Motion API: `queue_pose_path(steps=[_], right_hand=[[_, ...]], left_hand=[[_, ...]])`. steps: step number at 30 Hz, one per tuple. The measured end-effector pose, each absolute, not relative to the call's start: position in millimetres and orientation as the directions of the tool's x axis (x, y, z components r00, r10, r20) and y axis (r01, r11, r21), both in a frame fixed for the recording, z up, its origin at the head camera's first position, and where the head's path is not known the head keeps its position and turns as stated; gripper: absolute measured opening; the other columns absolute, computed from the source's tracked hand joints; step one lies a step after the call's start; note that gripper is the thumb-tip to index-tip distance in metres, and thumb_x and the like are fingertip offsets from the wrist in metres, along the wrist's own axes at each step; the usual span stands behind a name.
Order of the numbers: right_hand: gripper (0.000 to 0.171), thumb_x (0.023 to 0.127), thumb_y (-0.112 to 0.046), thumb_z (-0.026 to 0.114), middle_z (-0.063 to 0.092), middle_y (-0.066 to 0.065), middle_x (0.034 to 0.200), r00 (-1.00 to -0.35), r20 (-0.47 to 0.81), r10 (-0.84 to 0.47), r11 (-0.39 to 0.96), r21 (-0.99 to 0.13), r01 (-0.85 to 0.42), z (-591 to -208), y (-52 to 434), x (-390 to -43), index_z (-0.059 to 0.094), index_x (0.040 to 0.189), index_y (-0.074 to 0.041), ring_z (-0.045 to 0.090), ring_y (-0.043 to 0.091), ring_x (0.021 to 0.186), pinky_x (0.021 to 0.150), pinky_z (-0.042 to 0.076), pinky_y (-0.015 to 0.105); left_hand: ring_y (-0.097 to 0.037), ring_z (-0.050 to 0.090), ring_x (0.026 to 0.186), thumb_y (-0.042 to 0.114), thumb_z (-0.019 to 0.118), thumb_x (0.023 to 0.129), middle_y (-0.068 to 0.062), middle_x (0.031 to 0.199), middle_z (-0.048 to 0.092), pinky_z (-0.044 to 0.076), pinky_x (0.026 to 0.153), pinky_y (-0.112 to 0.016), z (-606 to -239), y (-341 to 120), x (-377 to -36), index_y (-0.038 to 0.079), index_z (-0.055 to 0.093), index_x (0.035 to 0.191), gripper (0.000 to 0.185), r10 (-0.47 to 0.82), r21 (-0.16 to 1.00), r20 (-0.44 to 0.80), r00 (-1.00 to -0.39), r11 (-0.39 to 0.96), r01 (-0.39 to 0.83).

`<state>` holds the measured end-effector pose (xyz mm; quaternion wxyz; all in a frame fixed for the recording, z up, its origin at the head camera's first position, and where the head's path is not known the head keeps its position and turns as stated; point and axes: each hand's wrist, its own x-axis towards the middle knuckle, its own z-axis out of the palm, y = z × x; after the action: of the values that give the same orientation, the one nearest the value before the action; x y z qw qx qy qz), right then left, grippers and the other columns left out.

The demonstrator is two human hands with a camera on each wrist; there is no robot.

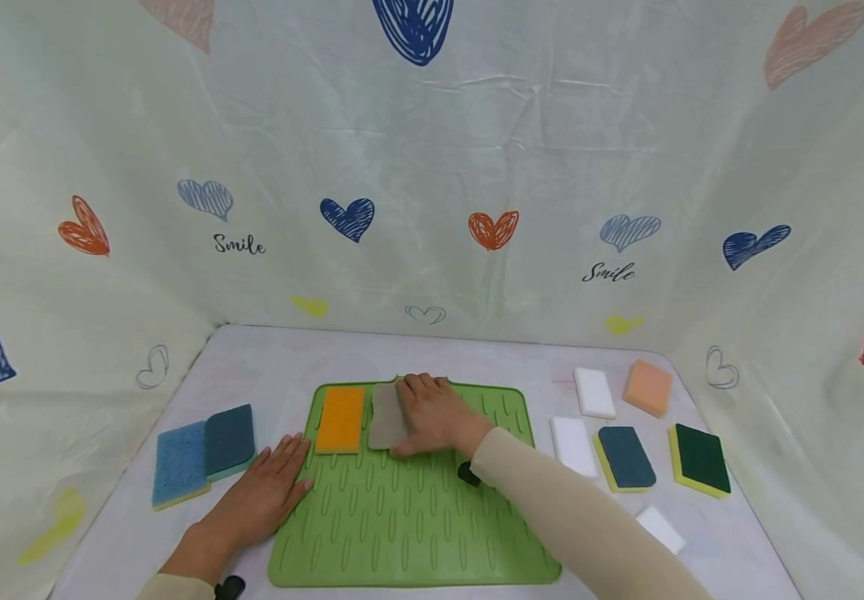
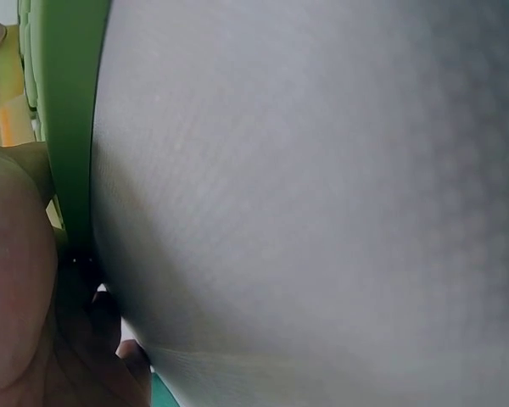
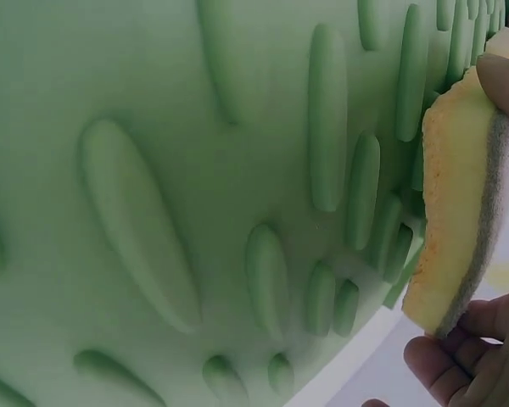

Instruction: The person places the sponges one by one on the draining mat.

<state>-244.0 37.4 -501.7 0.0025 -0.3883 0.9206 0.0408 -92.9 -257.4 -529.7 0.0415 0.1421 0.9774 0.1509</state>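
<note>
A green ridged mat (image 1: 417, 533) lies on the table. Over its far half, my right hand (image 1: 435, 412) grips a grey-topped sponge (image 1: 385, 417) between thumb and fingers. The right wrist view shows this sponge's yellow foam side (image 3: 462, 203), slightly bent, with the thumb at one end and fingertips at the other. Just left of it on the mat is an orange sponge (image 1: 341, 419). My left hand (image 1: 259, 500) lies with straight fingers against the mat's left edge; the left wrist view catches only part of this hand (image 2: 17, 271).
Left of the mat, a light blue sponge (image 1: 180, 465) touches a dark teal one (image 1: 229, 437). On the right are white sponges (image 1: 594, 392), a peach sponge (image 1: 648, 387), a blue-and-yellow sponge (image 1: 626, 457) and a dark green one (image 1: 701, 458). A heart-printed curtain (image 1: 432, 150) surrounds the table.
</note>
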Motion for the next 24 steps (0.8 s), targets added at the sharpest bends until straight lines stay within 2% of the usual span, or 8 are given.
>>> queue_pose_path(steps=[11,17,24], right_hand=[[0.107,0.080,-0.084,0.066,0.056,0.007,0.144,-0.690,-0.051,-0.722,0.687,0.071,-0.723,-499.5,32.3,-242.3,0.047,0.151,-0.007,0.055,0.023,0.131,0.107,0.051,0.045],[0.112,0.079,-0.084,0.067,0.051,0.010,0.153,-0.703,-0.079,-0.707,0.702,0.042,-0.710,-502.9,31.1,-242.4,0.042,0.156,-0.008,0.051,0.026,0.138,0.110,0.049,0.047],[0.119,0.081,-0.089,0.062,0.042,0.012,0.164,-0.713,-0.099,-0.694,0.714,0.022,-0.699,-499.5,32.7,-240.4,0.032,0.164,-0.008,0.046,0.029,0.147,0.115,0.046,0.052]], left_hand=[[-0.046,0.034,0.155,0.036,0.056,0.110,-0.024,0.167,0.039,0.031,0.124,-0.065,-529.9,-257.6,-94.3,-0.005,0.039,0.160,0.066,0.291,0.299,-0.053,-0.955,0.917,0.263],[-0.046,0.033,0.155,0.037,0.055,0.110,-0.023,0.167,0.038,0.030,0.124,-0.065,-530.1,-256.8,-94.8,-0.004,0.038,0.161,0.067,0.288,0.305,-0.063,-0.956,0.917,0.256],[-0.046,0.034,0.155,0.036,0.056,0.110,-0.023,0.167,0.039,0.031,0.124,-0.065,-530.1,-256.5,-93.8,-0.004,0.039,0.160,0.067,0.285,0.294,-0.059,-0.957,0.921,0.256]])
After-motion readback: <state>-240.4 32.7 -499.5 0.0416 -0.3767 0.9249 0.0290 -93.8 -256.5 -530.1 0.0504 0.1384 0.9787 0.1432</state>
